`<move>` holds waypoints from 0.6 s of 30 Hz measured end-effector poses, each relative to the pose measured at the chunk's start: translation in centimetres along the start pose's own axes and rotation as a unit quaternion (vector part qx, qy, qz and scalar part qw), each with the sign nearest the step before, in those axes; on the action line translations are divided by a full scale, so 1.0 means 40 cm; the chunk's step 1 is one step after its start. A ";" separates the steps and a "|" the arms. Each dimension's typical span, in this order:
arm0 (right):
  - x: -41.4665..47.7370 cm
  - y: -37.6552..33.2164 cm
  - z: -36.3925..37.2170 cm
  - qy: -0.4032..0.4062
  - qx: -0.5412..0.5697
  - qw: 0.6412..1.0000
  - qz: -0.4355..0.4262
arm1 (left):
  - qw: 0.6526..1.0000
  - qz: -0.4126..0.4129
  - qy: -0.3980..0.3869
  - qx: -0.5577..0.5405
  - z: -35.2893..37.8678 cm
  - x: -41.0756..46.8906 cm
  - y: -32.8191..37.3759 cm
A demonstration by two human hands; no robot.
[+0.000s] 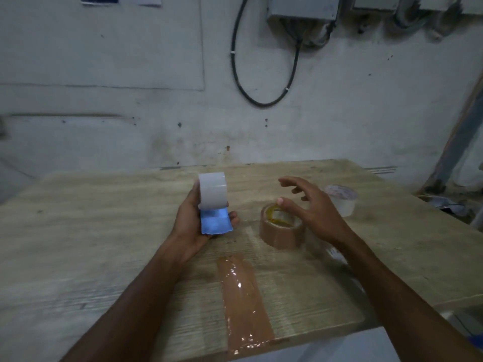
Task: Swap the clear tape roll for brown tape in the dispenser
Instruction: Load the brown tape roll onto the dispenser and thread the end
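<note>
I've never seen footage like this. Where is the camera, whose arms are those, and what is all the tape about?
There is no machine here: the one picture comes from a camera worn on a person's head, looking forward and down, so the two bare arms are that person's own.

The left hand holds a blue tape dispenser with a clear tape roll still mounted on it. The right hand is open, fingers spread, hovering just above a brown tape roll that lies flat on the wooden table; I cannot tell whether it touches it yet.

Behind that hand lies another pale roll. A strip of brown tape is stuck to the table near its front edge. Behind the table is a stained wall with a looping black cable.
</note>
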State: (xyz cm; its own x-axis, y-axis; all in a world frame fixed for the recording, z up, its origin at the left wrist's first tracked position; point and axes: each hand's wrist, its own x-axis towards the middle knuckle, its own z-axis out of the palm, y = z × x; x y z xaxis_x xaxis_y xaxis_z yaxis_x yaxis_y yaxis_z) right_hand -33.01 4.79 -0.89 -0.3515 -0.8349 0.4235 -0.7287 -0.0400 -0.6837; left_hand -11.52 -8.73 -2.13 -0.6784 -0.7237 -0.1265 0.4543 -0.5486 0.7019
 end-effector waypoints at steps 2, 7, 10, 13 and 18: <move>-0.010 -0.028 0.018 -0.009 -0.059 0.998 0.005 | 1.000 -0.001 0.002 -0.003 0.001 -0.003 0.002; -0.030 -0.047 0.057 -0.012 -0.240 0.970 0.031 | 1.000 0.008 0.005 0.008 -0.014 -0.019 0.015; -0.043 -0.036 0.066 -0.013 -0.245 0.968 0.062 | 1.000 0.014 0.011 0.015 -0.019 -0.020 0.014; -0.049 -0.035 0.075 -0.010 -0.236 0.968 0.086 | 1.000 0.015 0.015 0.015 -0.021 -0.015 0.014; -0.054 -0.053 0.072 -0.016 -0.241 0.965 0.101 | 1.000 0.014 0.005 0.001 -0.019 -0.011 0.012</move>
State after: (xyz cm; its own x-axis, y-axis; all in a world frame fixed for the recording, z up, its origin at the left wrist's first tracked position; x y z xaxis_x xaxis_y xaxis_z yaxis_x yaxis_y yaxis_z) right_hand -29.03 5.09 -2.07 -0.5021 -0.8157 0.2872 -0.8389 0.3787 -0.3909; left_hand -10.56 -8.99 -2.28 -0.6599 -0.7426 -0.1147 0.4706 -0.5275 0.7073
